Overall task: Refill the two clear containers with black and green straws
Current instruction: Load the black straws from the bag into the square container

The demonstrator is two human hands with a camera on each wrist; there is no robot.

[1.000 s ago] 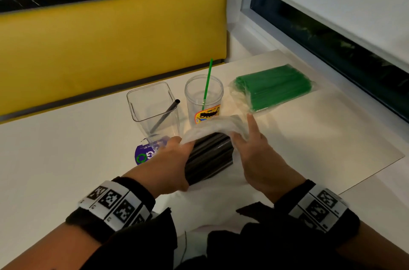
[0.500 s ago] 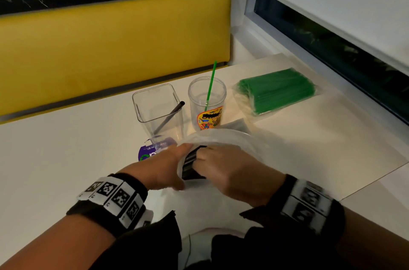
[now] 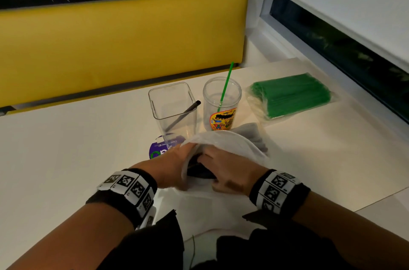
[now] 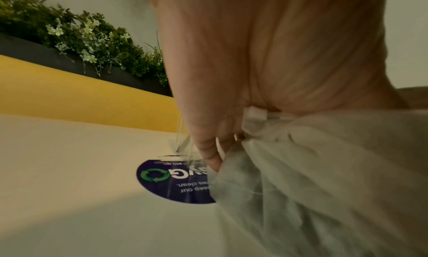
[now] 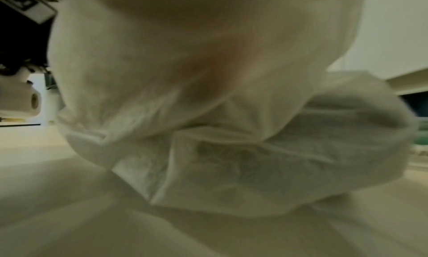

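Observation:
A square clear container (image 3: 172,101) holds one black straw (image 3: 184,112). Beside it, a round clear cup (image 3: 222,101) with a colourful label holds one green straw (image 3: 225,86). A wrapped pack of green straws (image 3: 292,94) lies to the right. In front lies a white translucent bag (image 3: 223,139) with a bundle of black straws (image 3: 199,171) showing at its mouth. My left hand (image 3: 174,163) pinches the bag's left edge (image 4: 252,118). My right hand (image 3: 223,165) is inside the bag's mouth, its fingers curled over the black bundle. In the right wrist view the bag (image 5: 231,151) veils that hand.
A round purple sticker (image 3: 159,150) is on the white table (image 3: 66,159) under the square container. A yellow bench back (image 3: 121,37) runs behind the table. A window ledge (image 3: 332,48) borders the right side. The table's near right corner ends at about (image 3: 376,201).
My right hand has gone from the bag's outer edge into its mouth, onto the black straws. The bag now covers most of the bundle. My left hand keeps its hold.

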